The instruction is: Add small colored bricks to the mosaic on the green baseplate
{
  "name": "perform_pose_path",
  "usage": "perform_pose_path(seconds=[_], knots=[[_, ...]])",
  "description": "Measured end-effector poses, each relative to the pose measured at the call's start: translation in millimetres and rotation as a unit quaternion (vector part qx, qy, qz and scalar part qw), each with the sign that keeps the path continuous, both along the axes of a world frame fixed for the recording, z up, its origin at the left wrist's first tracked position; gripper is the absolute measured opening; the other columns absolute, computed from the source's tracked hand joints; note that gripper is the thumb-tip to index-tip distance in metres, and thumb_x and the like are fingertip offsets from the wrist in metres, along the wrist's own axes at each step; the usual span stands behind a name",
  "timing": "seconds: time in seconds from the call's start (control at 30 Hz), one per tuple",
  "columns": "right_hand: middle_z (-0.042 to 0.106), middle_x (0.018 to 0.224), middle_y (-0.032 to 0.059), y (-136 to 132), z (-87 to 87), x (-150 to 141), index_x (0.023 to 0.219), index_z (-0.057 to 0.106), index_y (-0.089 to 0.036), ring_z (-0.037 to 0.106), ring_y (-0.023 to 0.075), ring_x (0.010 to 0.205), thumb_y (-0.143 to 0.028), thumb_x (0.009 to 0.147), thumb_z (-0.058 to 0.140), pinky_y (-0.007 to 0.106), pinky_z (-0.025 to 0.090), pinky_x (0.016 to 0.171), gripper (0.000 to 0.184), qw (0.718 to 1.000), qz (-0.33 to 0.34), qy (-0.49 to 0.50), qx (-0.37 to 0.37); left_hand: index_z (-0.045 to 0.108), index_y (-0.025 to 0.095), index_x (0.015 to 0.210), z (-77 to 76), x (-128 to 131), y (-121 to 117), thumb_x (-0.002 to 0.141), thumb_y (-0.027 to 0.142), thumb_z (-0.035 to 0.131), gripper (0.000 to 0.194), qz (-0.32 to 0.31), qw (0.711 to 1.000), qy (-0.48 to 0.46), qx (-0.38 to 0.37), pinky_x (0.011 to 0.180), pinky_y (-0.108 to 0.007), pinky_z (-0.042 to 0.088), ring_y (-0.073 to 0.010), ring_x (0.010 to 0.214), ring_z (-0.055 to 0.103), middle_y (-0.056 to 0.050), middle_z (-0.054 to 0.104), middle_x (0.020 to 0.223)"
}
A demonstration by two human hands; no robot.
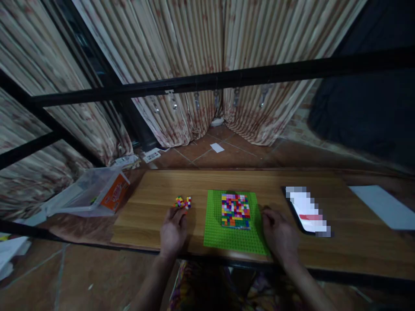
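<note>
A green studded baseplate [214, 224] lies on the wooden table [155, 190] in front of me. A flat patch of small coloured bricks [235, 210] covers its upper middle. A small heap of loose coloured bricks [183, 202] sits on the wood left of the plate. My left hand [173, 231] rests just below that heap, fingers curled downward; nothing shows in them. My right hand [279, 235] lies at the plate's right edge, fingers bent and touching the table, with nothing visible in it.
A phone [306, 211] with a lit screen lies right of the plate, a white sheet [382, 205] further right. A clear plastic box with an orange label [94, 194] sits off the table's left end. Black metal bars [227, 80] cross above; curtains hang behind.
</note>
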State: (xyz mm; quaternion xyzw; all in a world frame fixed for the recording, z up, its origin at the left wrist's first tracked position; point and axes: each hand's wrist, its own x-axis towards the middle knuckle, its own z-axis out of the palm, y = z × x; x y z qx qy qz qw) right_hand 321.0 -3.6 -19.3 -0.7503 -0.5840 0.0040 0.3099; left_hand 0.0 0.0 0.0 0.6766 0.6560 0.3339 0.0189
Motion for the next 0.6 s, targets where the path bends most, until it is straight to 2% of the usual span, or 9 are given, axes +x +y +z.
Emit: perform_pose_path(seconds=[0.13, 0.33, 0.6], knots=[[0.067, 0.092, 0.0066, 1, 0.6, -1, 0.093, 0.069, -0.019, 0.058, 0.0145, 0.066, -0.029, 0.088, 0.046, 0.024, 0.036, 0.056, 0.026, 1.000, 0.007, 0.014, 0.004, 0.068, 0.022, 0.098, -5.5, -1, 8, 0.089, 0.023, 0.047, 0.023, -0.031, 0.999, 0.034, 0.008, 0.087, -0.036, 0.053, -0.0227, 0.099, 0.063, -0.009, 0.064, 0.107], [0.068, 0.095, 0.0054, 1, 0.6, 0, 0.094, 0.069, -0.021, 0.059, 0.0139, 0.067, -0.027, 0.087, 0.047, 0.024, 0.035, 0.056, 0.024, 1.000, 0.008, 0.023, -0.004, 0.068, 0.021, 0.094, -11.3, -5, 12, 0.091, 0.025, 0.045, 0.024, -0.042, 0.998, 0.054, 0.007, 0.086, -0.036, 0.054, -0.0221, 0.097, 0.063, -0.009, 0.065, 0.105], [0.067, 0.091, 0.0055, 2, -0.2, 0, 0.092, 0.068, -0.020, 0.060, 0.0146, 0.067, -0.027, 0.088, 0.046, 0.024, 0.037, 0.057, 0.024, 1.000, 0.015, 0.023, 0.007, 0.064, 0.020, 0.094, -4.8, -1, 8, 0.093, 0.027, 0.040, 0.025, -0.048, 0.997, 0.055, 0.031, 0.084, -0.035, 0.053, -0.0223, 0.096, 0.065, -0.010, 0.067, 0.102]])
